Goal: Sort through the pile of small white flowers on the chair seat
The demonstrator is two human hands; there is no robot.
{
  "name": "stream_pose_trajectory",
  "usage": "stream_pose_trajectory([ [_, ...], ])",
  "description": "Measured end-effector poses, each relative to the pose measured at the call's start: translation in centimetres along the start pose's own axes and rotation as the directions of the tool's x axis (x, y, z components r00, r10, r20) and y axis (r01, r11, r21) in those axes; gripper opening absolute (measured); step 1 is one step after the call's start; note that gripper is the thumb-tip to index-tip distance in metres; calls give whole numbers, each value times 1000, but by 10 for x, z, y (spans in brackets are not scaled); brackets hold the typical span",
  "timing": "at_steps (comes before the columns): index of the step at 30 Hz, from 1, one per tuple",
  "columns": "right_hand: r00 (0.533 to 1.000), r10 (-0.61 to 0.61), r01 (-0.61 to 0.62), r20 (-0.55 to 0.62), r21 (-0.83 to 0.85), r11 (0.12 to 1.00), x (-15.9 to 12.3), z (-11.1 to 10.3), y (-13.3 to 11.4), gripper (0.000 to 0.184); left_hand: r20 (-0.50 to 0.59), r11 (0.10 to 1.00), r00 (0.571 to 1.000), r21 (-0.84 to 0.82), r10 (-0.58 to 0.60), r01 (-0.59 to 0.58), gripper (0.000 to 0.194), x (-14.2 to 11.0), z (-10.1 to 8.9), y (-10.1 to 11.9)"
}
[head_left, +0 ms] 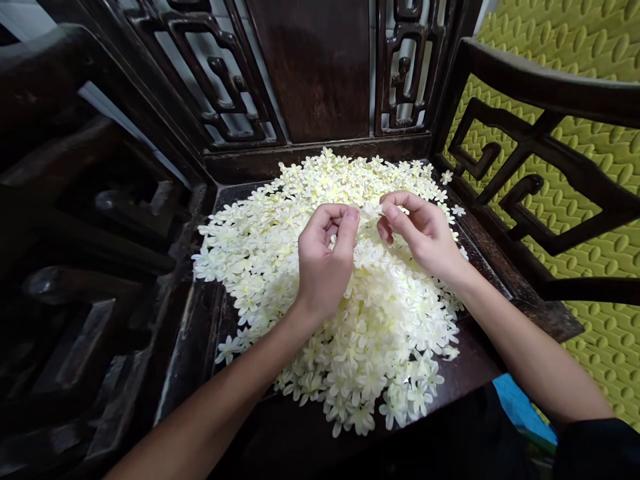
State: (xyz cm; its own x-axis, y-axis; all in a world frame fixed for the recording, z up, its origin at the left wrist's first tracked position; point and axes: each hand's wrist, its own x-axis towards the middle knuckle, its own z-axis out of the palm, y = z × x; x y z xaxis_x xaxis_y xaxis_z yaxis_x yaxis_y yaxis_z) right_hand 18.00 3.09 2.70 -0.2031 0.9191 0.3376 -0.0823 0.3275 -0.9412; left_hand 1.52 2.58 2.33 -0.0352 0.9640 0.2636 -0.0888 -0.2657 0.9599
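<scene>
A wide heap of small white flowers (pixel 265 247) with pale yellow centres lies on a dark wooden chair seat (pixel 463 370). Over the middle of the heap, my left hand (pixel 330 250) is closed, thumb pressed against the curled index finger. Whatever sits in that pinch is too small to make out. My right hand (pixel 420 230) is closed too, thumb and index finger pinching a white flower (pixel 371 211) that shows between the two hands. The hands are close together, fingertips facing each other, a short gap apart.
The carved wooden chair back (pixel 320 67) rises behind the heap. Openwork armrests stand at the left (pixel 90 287) and right (pixel 545 147). Yellow-green textured fabric (pixel 595 267) lies beyond the right one. Something blue (pixel 523 407) shows at lower right. A few flowers lie near the seat's edges.
</scene>
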Motion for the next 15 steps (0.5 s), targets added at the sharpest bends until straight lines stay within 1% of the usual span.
stream_pose_trajectory([
  [3, 999, 16, -13, -36, 104, 995, 4, -6, -1, 25, -23, 1000, 1000, -27, -13, 13, 19, 2, -2, -5],
  [6, 987, 27, 2, -160, 175, 985, 8, -12, -8, 24, -40, 999, 999, -40, -15, 14, 21, 4, -3, -8],
  [8, 977, 14, 24, -215, 174, 984, 9, -14, -13, 20, -59, 1000, 998, -4, 10, -11, 20, 4, -2, -6],
  [9, 977, 2, 34, -212, 167, 985, 9, -14, -14, 20, -70, 1000, 997, 8, 21, -20, 20, 3, -2, -5],
  [11, 987, -18, 41, -157, 147, 988, 9, -13, -13, 25, -82, 1000, 997, -25, 16, -19, 25, 2, -1, -1],
  [13, 996, -42, 53, -83, 132, 990, 7, -10, -9, 32, -69, 992, 997, -129, -18, 9, 23, 1, 0, 1],
  [15, 997, -77, 79, -23, 113, 990, 5, -7, -5, 29, -40, 971, 998, -238, -44, 34, 17, 1, 0, 3],
])
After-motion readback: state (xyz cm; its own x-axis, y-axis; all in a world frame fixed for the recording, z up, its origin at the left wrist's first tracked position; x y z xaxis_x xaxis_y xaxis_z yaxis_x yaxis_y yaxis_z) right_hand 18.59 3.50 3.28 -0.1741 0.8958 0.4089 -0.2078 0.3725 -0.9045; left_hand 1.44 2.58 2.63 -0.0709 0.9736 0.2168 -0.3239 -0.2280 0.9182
